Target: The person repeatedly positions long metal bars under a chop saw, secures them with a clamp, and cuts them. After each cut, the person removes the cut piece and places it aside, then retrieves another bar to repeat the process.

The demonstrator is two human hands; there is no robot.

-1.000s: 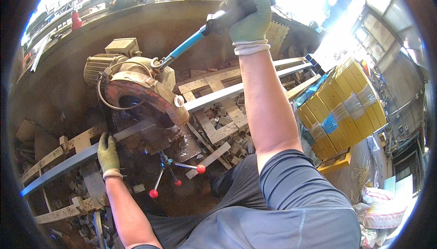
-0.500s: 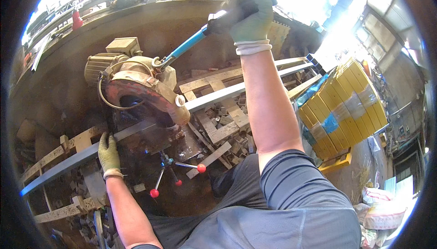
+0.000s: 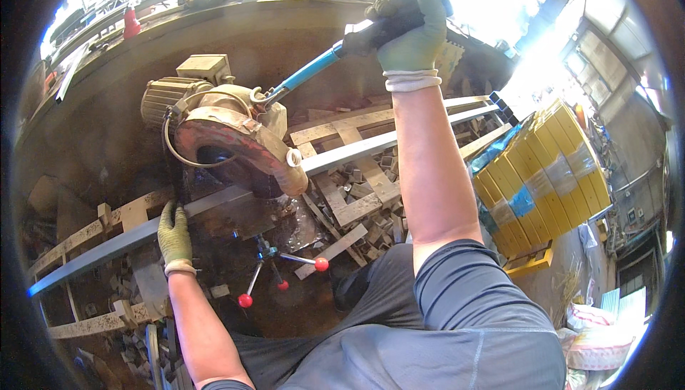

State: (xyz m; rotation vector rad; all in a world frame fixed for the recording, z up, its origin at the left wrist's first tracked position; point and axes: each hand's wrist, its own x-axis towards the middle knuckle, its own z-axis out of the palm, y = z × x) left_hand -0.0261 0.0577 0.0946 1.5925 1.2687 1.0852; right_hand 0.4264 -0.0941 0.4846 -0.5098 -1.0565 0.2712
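My right hand [image 3: 415, 32], in a light glove with a dark palm, is raised and closed round the dark grip of a blue lever handle [image 3: 308, 69]. The lever runs down to a cut-off saw [image 3: 230, 127] with a dusty, reddish blade guard and a ribbed motor [image 3: 164, 99]. Under the guard passes a long grey metal bar [image 3: 349, 153]; the blade and its contact with the bar are hidden. On the left, my gloved left hand [image 3: 174, 239] rests its stretched fingertips against the bar's near side. Below the saw sits a clamp handle [image 3: 267, 251] with red knobs.
Wooden frames [image 3: 360, 169] flank the bar, with many short metal offcuts [image 3: 357, 191] among them. To the right stands a wrapped stack of yellow pieces [image 3: 546, 176]. White sacks [image 3: 599, 340] lie at the lower right. A cluttered ledge [image 3: 235, 10] runs behind the saw.
The whole view has shifted slightly, so the saw and bar appear a little farther right. Both hands keep their places on the lever and the bar.
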